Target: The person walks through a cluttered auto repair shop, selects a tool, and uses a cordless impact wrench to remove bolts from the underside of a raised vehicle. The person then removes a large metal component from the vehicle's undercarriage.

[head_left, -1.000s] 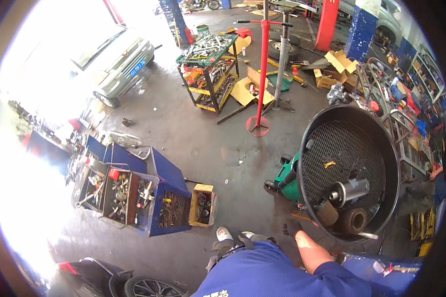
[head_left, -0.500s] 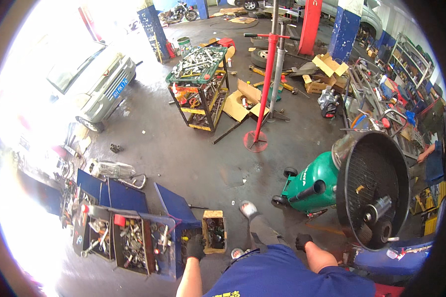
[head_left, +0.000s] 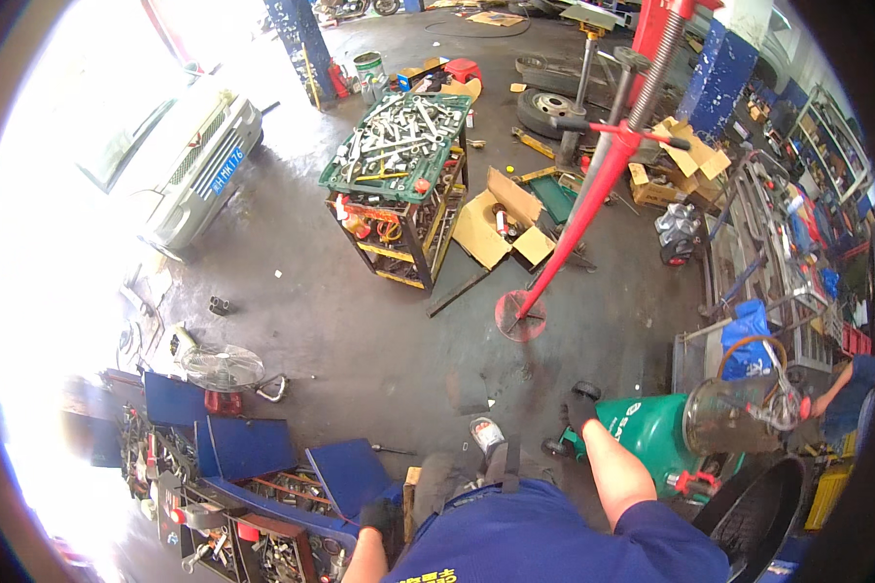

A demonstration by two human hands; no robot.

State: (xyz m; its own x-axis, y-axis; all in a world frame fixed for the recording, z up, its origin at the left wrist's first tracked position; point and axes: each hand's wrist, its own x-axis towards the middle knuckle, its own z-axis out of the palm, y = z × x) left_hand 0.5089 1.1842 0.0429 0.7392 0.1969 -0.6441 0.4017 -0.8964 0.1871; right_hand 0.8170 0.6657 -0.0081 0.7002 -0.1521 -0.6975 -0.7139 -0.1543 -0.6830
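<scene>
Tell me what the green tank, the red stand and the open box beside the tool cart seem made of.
Green tank: probably painted metal, given its smooth, rounded form, though plastic is possible.
Red stand: likely painted steel; its ribbed grey upper shaft looks bare.
Open box: matte cardboard, judging by tan, folding flaps.

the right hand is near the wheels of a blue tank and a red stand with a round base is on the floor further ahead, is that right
Not quite: the tank is green, not blue, as the head view shows. The right hand is near its wheels, and the red stand with a round base is on the floor further ahead.
</scene>
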